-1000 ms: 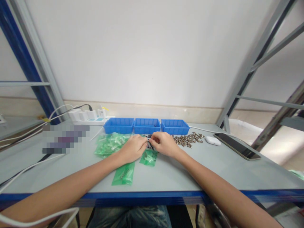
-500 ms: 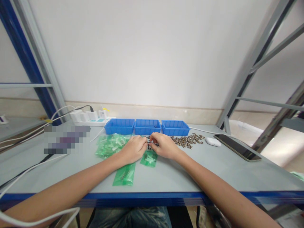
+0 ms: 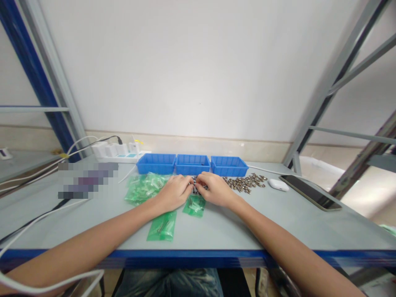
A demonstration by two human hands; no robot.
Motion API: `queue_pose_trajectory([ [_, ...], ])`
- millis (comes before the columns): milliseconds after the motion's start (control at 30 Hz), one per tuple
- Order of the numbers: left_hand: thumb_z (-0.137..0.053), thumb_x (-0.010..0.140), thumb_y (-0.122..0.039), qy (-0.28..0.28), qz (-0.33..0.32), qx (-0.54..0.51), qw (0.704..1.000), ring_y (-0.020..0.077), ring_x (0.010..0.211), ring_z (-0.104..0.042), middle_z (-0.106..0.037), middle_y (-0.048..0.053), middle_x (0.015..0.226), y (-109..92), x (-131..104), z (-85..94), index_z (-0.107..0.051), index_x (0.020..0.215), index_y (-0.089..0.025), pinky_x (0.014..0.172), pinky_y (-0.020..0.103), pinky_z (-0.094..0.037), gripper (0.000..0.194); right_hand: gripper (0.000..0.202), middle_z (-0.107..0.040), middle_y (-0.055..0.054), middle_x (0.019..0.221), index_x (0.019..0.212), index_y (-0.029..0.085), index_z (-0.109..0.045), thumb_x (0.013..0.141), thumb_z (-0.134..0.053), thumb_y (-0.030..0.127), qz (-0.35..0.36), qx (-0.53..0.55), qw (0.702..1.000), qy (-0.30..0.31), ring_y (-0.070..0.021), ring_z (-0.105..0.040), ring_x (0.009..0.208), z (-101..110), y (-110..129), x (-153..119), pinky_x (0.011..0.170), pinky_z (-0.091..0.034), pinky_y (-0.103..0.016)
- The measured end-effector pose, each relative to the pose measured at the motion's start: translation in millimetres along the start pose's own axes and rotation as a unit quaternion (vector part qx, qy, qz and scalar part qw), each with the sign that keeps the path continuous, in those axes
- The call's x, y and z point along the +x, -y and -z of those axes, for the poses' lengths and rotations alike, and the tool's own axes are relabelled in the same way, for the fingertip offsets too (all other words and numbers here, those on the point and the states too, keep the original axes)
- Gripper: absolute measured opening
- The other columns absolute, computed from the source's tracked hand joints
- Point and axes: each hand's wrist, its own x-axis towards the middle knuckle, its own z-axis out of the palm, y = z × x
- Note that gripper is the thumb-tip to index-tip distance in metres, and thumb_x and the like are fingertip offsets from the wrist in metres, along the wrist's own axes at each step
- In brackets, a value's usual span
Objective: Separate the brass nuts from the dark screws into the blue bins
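My left hand (image 3: 176, 190) and my right hand (image 3: 213, 189) nearly meet at the middle of the table, fingertips pinched. Whatever they pinch is too small and too covered to make out. Dark screws (image 3: 195, 191) lie under and between the fingertips. Just below them is a small green plastic bag (image 3: 194, 207) with screws inside. A heap of green bags (image 3: 144, 189) sits beside my left hand, partly behind it. Another green bag (image 3: 161, 227) with screws lies under my left wrist, closer to the table edge. Right of my right hand spreads a pile of small bronze-coloured metal parts (image 3: 247, 182).
Three blue bins (image 3: 156, 164) stand in a row behind the hands. A white power strip (image 3: 119, 156) with plugs and cables is at the back left. At right lie a white earbud case (image 3: 278, 185) and a phone (image 3: 309, 193). Metal posts flank the table.
The fingertips of both hands have shifted slightly, and the thin dark piece seen between them before is harder to see. The bags, bins and metal pile have stayed put.
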Motion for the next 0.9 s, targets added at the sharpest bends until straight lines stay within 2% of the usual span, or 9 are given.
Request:
queue_pose_trajectory([
  [567,-0.028,0.092,-0.028,0.002,-0.017,0.042,0.999,0.0194,0.082,-0.054,-0.06,0.005,0.083,2.0,0.4,-1.3,-0.053,0.085,-0.018,0.075,0.033,-0.039,0.027,0.013,-0.056,-0.002,0.072,0.069,0.017,-0.055,0.08,-0.047,0.015,0.04,-0.018,0.999,-0.02,-0.0131,-0.048,0.07,0.7,-0.7,0.3,0.066,-0.033,-0.024],
  [767,-0.031,0.092,-0.029,-0.015,-0.006,0.003,1.0,0.0195,0.087,-0.054,-0.061,0.005,0.091,2.1,0.3,-0.7,-0.052,0.092,-0.018,0.077,0.034,-0.039,0.023,0.014,-0.058,-0.002,0.072,0.075,0.017,-0.056,0.084,-0.046,0.018,0.017,0.003,0.999,-0.029,-0.013,-0.049,0.07,-0.4,-0.5,0.9,0.066,-0.034,-0.024],
  [900,-0.03,0.093,-0.029,-0.013,-0.009,0.012,1.0,0.0192,0.086,-0.054,-0.061,0.005,0.09,2.0,1.0,0.0,-0.053,0.092,-0.019,0.078,0.034,-0.038,0.026,0.019,-0.06,-0.003,0.075,0.076,0.017,-0.059,0.087,-0.044,0.022,-0.005,0.0,1.0,-0.02,-0.0137,-0.05,0.071,-1.4,-1.5,1.6,0.066,-0.034,-0.025],
])
